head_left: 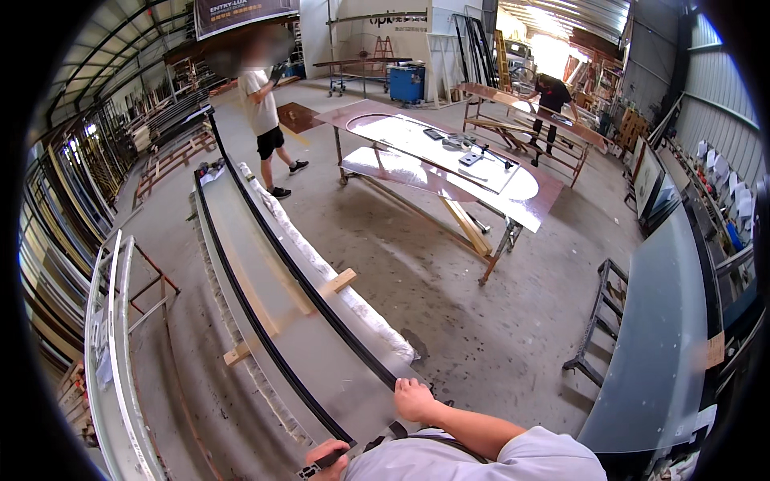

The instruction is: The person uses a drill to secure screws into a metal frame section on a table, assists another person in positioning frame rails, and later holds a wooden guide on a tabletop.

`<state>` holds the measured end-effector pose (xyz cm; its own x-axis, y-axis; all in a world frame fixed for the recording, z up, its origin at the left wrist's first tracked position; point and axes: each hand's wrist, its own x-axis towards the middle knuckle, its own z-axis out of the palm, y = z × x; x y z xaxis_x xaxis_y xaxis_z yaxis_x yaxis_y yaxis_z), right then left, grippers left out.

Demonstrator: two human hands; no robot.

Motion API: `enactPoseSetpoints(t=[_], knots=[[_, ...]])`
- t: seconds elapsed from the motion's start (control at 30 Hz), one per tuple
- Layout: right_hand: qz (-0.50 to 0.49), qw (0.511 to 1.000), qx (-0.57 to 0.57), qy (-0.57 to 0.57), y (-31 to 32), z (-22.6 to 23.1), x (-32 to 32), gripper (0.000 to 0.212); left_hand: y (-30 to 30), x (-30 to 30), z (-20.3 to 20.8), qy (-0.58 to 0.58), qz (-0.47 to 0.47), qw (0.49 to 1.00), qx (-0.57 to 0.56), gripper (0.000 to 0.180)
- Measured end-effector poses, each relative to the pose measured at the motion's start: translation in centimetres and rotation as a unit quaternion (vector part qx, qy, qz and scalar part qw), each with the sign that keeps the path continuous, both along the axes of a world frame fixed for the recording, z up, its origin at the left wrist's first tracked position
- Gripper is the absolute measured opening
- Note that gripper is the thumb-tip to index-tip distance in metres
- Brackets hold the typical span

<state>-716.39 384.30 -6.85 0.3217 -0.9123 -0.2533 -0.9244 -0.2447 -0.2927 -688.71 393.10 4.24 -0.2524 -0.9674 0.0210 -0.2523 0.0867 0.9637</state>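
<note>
A long frosted panel (341, 381) stretches away from me, with a black profile (277, 361) along its left edge and another black profile (321, 309) along its right. My right hand (413, 399) is closed over the near part of the right-hand profile. At the lower edge of the picture, my left hand (327, 461) has its fingers curled round a dark piece with a silvery cut end, close to the near end of the left profile. The hand partly hides that piece, so I cannot tell whether it joins the profile.
Wooden battens (341, 280) lie beneath the panel, beside a white-wrapped support (309, 248). Ahead stands a table (533, 210) with tools and sheets. One person (261, 104) stands at far left; another (553, 96) bends over a far bench. Glass sheets (658, 321) lean at right.
</note>
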Motion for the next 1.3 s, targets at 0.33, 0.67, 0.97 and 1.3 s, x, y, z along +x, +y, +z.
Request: enactPoseSetpoints(t=[0.33,0.67,0.97,1.3], knots=[[0.116,0.861,-0.047,-0.493,-4.6,20.3,-1.8,0.044,0.0,-0.4,0.6,-0.011,0.020,0.999,0.042,0.018],[0.221,0.430,-0.084,-0.871,4.5,42.2,0.6,0.017,0.1,-1.4,0.6,0.023,-0.005,1.000,0.002,0.019],[0.132,0.445,-0.029,-0.885,6.5,44.2,1.0,0.027,-0.2,-1.3,0.6,0.015,-0.004,1.000,0.003,0.019],[0.505,0.371,-0.125,-0.769,-1.0,39.6,0.6,0.017,-0.8,-1.3,1.0,0.007,-0.011,1.000,0.002,0.019]])
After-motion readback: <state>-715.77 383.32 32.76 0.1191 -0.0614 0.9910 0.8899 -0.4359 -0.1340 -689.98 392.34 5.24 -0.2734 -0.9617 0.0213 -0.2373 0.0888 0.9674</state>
